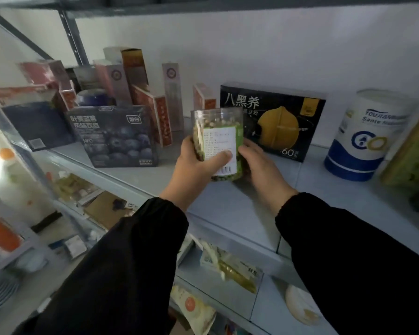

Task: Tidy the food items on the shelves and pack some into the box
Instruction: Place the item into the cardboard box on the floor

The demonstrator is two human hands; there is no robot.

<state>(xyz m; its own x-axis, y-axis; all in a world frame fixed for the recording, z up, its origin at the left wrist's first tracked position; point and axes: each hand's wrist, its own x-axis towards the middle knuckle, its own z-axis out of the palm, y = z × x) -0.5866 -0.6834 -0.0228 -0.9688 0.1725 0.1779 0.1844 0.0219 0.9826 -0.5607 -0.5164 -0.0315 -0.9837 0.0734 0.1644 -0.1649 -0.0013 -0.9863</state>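
Head view: clear cylindrical jar (217, 124)

Jar (215, 126) perhaps on shelf (228, 209), blueberry box (116, 136) left, tub (368, 136) right

A black box (272, 122) reads "八黑养" and "60%"; the blueberry box (116, 136) left of it carries "NFC"; a white-and-blue canister (365, 134) shows "Sante". The print on the jar (218, 141) label is too small to read.

green box (414, 155) cut off at right edge; jar (215, 122) label print unreadable.
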